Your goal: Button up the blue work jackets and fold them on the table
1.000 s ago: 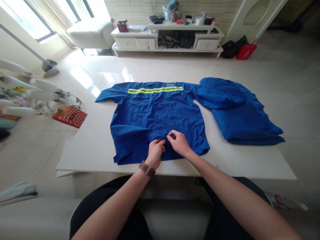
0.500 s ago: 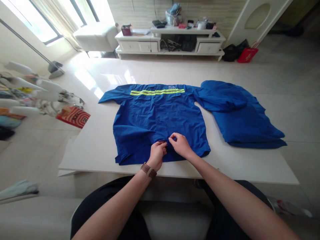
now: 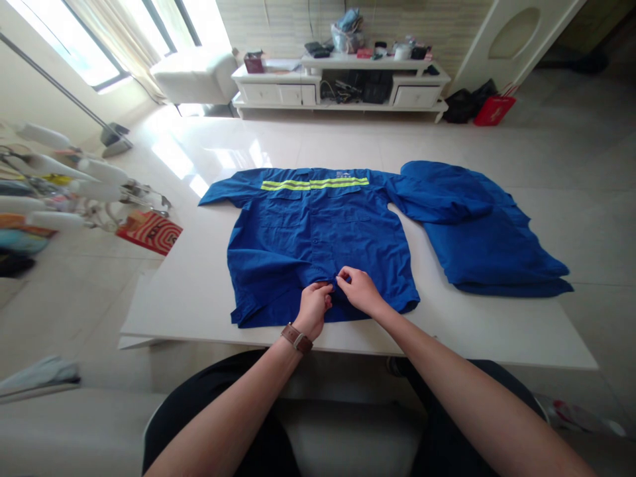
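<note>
A blue work jacket (image 3: 278, 225) with a yellow-green and grey reflective stripe (image 3: 318, 183) across the chest lies front up on the white table (image 3: 183, 285). My left hand (image 3: 315, 307), with a brown watch strap (image 3: 297, 338) on its wrist, pinches the jacket's front edge near the hem. Close beside it on the right, my right hand (image 3: 356, 286) pinches the same edge between thumb and fingers. The fabric is slightly lifted there, and the small part between the fingertips is hidden. The jacket's right-hand sleeve reaches over a pile of folded blue garments (image 3: 497, 245).
Left of the table stand a red patterned bag (image 3: 150, 232) and a rack with white thread cones (image 3: 102, 171). Beyond the table are a white TV cabinet (image 3: 278, 89), a light ottoman (image 3: 196, 74) and a red bag (image 3: 495, 109). The table's near edge borders my legs.
The view has shifted very slightly. Both hands keep their pinch on the jacket's front edge, with almost no movement.
</note>
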The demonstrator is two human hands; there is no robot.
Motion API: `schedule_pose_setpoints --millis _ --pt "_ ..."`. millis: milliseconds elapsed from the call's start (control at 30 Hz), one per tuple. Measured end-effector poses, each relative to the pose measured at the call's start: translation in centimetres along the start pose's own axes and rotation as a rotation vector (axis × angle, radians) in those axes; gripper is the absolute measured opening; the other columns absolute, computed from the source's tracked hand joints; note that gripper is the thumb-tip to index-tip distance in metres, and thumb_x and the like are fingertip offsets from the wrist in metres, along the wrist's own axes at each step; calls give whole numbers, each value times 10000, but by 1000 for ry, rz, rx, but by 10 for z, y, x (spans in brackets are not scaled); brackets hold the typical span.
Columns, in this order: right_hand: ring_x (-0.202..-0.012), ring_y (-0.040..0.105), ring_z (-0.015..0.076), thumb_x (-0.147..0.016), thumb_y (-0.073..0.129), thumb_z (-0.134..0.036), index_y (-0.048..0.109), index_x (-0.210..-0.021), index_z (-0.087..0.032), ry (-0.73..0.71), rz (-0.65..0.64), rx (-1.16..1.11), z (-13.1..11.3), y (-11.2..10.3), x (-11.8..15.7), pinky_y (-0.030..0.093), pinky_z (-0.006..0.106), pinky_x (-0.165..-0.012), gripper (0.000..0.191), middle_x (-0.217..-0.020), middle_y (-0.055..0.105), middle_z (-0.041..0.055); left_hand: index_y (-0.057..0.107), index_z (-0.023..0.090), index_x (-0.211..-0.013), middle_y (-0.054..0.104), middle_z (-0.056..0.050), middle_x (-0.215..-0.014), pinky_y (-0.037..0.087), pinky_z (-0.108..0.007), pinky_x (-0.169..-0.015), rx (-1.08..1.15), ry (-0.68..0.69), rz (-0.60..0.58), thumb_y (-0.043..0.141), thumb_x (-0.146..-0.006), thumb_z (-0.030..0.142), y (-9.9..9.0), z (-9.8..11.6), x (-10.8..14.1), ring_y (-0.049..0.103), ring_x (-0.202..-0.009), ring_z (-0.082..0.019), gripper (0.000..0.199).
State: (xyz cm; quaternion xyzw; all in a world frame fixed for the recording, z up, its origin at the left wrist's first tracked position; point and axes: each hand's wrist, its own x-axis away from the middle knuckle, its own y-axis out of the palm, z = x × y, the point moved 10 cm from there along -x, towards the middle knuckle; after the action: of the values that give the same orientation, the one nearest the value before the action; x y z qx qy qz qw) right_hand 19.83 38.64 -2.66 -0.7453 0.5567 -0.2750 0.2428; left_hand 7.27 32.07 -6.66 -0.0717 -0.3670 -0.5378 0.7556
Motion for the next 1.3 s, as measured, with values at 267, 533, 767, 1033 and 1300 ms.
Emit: schedule_pose_setpoints --millis 267,533,767,1033,1300 --pt "-801 646 169 -921 578 -275 686 -834 -233 22 -22 72 0 0 2 392 249 -715 145 -834 735 12 619 137 -763 506 64 -578 326 -208 -504 -2 1 0 777 -655 175 1 0 -1 431 -478 -42 196" --pt "-806 647 177 -929 562 -285 679 -836 -241 34 -37 128 0 0 2 364 255 -682 156 -831 734 12 611 142 -751 495 67 -566 338 -205 -507 -9 5 0 761 -658 172 0 -2 -1 431 -481 -45 179" --pt "-835 675 225 -930 577 -303 714 -905 -253 67 -142 310 8 15 8 372 279 -661 148 -934 757 62 588 159 -727 485 69 -547 327 -209 -503 1 40 -39 769 -649 197 7 6 3 420 -467 -49 201" --pt "-906 709 286 -907 613 -336 726 -1045 -258 23 -141 430 -5 11 13 409 304 -688 194 -1035 765 112 651 162 -741 578 7 -574 400 -236 -533 -228 94 -140 701 -707 229 20 20 10 505 -491 -109 90" --pt "-818 677 245 -917 562 -290 686 -908 -250 38 -55 354 -5 -6 9 352 293 -660 131 -911 753 76 644 212 -691 641 -58 -713 421 -303 -719 -1345 480 -7 705 -765 200 -7 87 14 632 -763 -236 97"
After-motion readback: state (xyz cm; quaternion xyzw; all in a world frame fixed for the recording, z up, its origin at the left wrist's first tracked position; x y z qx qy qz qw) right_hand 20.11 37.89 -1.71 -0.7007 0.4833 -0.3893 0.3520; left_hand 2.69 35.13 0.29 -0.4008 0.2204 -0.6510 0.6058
